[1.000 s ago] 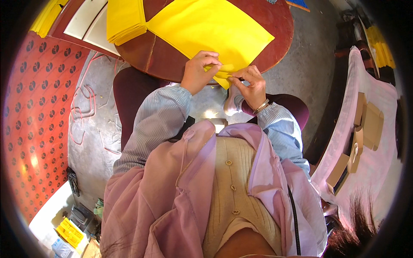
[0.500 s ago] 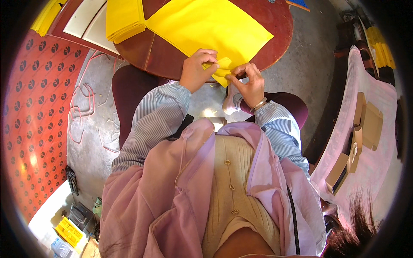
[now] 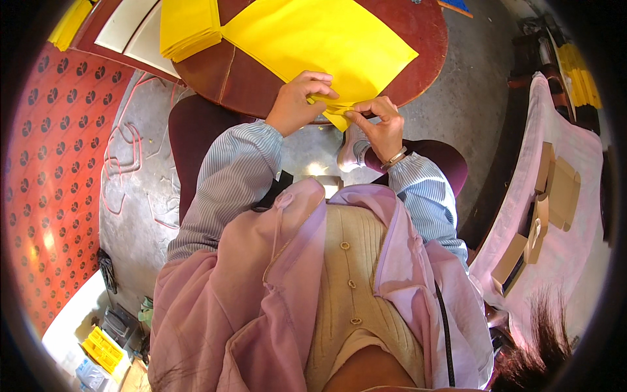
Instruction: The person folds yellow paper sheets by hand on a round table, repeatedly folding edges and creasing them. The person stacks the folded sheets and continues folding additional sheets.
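Observation:
A large yellow sheet [image 3: 326, 39], thin like cloth or paper, lies on the round red-brown table [image 3: 424, 75] in front of me. Its near corner hangs past the table edge, folded or gathered in small layers. My right hand [image 3: 381, 124] pinches this corner between thumb and fingers. On the other side of the folds, my left hand [image 3: 297, 101] holds the sheet's near edge, its thumb below and its fingers over the top. The fingertips partly hide the folds. To the left sits a thick stack of yellow sheets [image 3: 189, 29], touching the large sheet's left corner.
My knees sit under the table's near edge. Bent pinkish wire or tubing [image 3: 124, 163] lies on the grey floor at left, beside a red patterned sheet [image 3: 62, 170]. At right, open cardboard boxes [image 3: 562, 193] rest on a pink cloth-covered surface [image 3: 516, 189].
My left hand has shifted slightly left and its fingers have stretched out over the folds. My right hand keeps its pinch, nearly still. The folded corner lies flatter.

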The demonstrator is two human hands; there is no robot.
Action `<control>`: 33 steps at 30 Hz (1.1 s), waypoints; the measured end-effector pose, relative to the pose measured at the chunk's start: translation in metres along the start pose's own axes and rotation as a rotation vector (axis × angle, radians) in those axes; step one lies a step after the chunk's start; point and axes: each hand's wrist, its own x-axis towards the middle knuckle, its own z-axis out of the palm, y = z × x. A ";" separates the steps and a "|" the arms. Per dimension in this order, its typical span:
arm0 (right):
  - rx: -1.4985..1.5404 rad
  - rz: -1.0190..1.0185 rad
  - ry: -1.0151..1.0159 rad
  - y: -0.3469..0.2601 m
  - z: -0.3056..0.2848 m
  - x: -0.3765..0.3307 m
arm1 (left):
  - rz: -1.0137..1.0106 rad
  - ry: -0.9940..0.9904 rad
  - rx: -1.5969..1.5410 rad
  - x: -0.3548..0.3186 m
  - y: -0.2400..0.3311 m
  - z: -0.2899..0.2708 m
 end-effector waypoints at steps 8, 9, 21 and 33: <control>-0.001 0.000 0.021 -0.004 0.001 0.000 | 0.028 0.052 0.058 -0.003 0.003 0.010; -0.007 0.000 0.037 -0.003 0.002 0.000 | 0.009 0.085 0.047 -0.002 0.003 0.013; -0.042 -0.062 0.026 0.000 -0.002 -0.001 | -0.103 0.127 0.028 0.002 0.008 0.011; -0.032 0.010 0.005 -0.001 0.000 0.000 | 0.031 0.093 0.080 -0.002 0.005 0.013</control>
